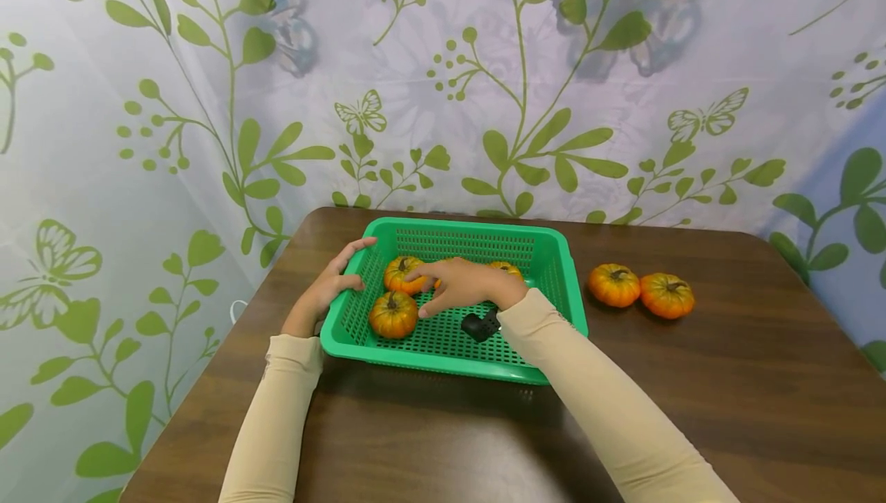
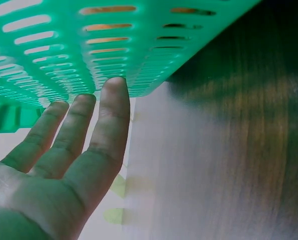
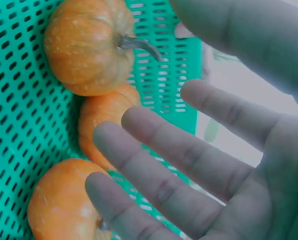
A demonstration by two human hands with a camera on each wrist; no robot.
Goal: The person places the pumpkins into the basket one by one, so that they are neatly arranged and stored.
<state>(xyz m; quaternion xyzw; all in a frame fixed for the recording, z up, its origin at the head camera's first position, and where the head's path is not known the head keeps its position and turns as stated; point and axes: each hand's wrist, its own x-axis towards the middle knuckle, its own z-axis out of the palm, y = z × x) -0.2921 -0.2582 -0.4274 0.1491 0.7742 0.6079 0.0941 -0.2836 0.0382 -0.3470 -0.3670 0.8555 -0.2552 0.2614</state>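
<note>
Spreading loosely and holding nothing, the fingers (image 3: 159,187) of the right hand (image 1: 464,282) hang over orange pumpkins (image 1: 393,316) in the green basket (image 1: 443,365). The left hand (image 1: 321,291) rests at its left rim, fingers outstretched along the outer wall; whether they press it is hard to tell. The basket stands on a brown table (image 1: 415,441), two further pumpkins (image 1: 667,297) side by side to its right, a leaf-patterned curtain (image 1: 415,111) behind.
</note>
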